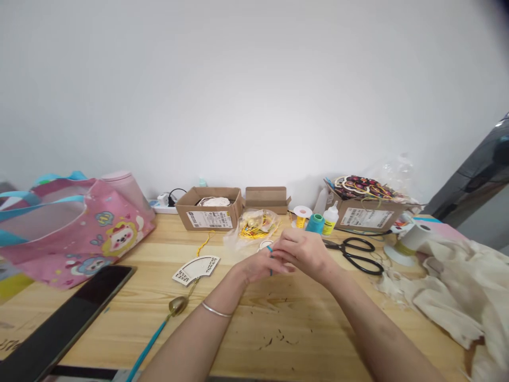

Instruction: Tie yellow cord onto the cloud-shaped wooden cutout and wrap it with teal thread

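Observation:
My left hand and my right hand meet above the middle of the table. Teal thread loops round the fingers of my left hand. The bent fingers of my right hand close over those fingers at the thread; their tips are partly hidden. Left of my hands lies a pale wooden fan-shaped piece with a yellow cord at its top. Below it sit a brass-coloured bell and a teal tassel. A round pale piece shows partly behind my hands.
Black scissors lie right, near a teal thread cone, a glue bottle and crumpled beige cloth. Cardboard boxes and a bag of yellow cords stand behind. A phone and pink bag are left.

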Demonstrator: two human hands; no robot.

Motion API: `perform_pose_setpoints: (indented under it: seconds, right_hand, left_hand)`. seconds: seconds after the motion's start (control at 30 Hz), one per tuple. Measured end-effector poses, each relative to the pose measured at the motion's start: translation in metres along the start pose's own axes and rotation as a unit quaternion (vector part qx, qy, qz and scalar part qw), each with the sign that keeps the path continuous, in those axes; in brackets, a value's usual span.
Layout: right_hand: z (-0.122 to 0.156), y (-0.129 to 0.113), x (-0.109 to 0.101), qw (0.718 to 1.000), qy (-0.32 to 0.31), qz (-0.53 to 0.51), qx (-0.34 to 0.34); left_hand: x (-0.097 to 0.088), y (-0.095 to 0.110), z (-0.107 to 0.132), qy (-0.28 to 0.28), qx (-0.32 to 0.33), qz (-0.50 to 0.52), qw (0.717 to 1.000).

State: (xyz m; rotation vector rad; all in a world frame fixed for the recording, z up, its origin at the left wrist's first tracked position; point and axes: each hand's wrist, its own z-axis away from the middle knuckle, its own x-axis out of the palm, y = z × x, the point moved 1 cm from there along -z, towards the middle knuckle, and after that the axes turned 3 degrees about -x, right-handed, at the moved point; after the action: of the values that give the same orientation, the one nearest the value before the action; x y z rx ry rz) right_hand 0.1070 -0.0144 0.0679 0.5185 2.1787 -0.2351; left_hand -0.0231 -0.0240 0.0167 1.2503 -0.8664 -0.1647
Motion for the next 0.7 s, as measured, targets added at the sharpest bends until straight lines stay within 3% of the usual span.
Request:
perform_pose_setpoints:
  seconds: [0.13,0.27,0.4,0.53,0.7]
  right_hand:
    - [-0.003,-0.002,0.001,1.0,-0.013,0.001,0.006]
    - [-0.002,0.006,0.004,0.997,-0.013,-0.064,0.039]
    - [0.0,0.016,0.008,0.976,-0.036,-0.187,0.102]
    - [0.001,0.02,0.014,0.924,-0.086,-0.32,0.19]
    - [0.005,0.021,0.021,0.837,-0.097,-0.47,0.262]
  left_hand:
    - [-0.002,-0.006,-0.003,0.039,-0.024,-0.038,0.998]
    - [0.004,-0.006,-0.004,-0.027,-0.042,-0.032,0.998]
    - [0.011,0.0,-0.004,-0.094,-0.08,-0.088,0.988]
    - [0.013,0.004,-0.004,-0.11,-0.1,-0.146,0.978]
    - [0.014,0.007,0.0,-0.142,-0.098,-0.105,0.979]
